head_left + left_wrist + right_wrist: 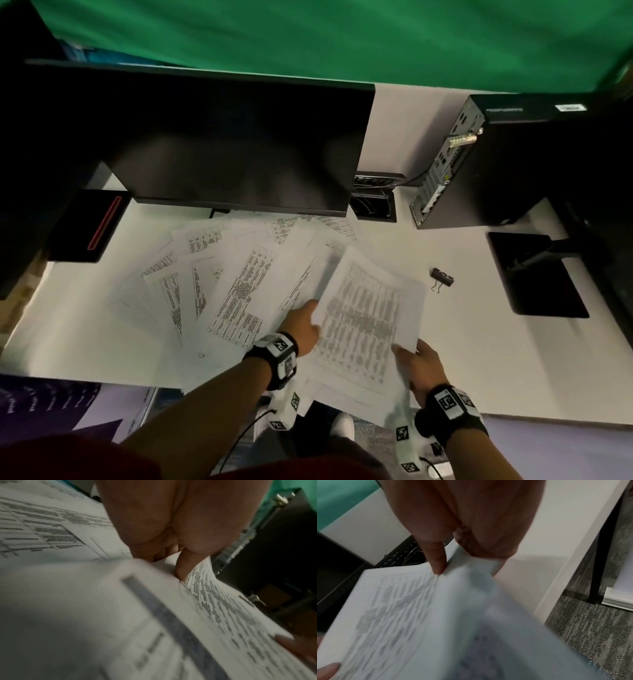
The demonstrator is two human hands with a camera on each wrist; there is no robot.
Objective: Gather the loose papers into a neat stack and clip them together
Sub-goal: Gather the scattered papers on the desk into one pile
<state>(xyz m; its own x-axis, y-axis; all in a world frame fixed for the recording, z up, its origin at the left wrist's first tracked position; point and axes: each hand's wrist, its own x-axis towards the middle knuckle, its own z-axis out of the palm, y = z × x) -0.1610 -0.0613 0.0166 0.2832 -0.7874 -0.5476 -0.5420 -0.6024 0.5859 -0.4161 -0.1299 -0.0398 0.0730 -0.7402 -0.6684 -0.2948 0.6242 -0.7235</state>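
From the head view, many papers (239,274) lie spread like a fan on the white table (462,342), in front of a dark screen (222,144). Both hands are lifting a few sheets (366,322) at the near edge. The left hand (303,327) has its thumb on the left side of the sheets, and the right hand (423,365) pinches the near right corner. The black clip (442,277) sits alone on the table, just to the right of the papers. A black computer box (496,161) stands further back.

From the left wrist view, the left hand (171,524) is closed on the sheets (214,608), with the thumb on top. The picture is blurry.

From the right wrist view, the right hand (467,520) grips the sheets (402,615) between thumb and fingers. The floor (590,628) shows past the table edge.

To do this step well, I think the hands should hold the sheets gently so they do not crease. Then slide them over the next papers, one pile at a time. Tapping the edges on the table would make them even. The clip is close, so it would be easy to reach last.
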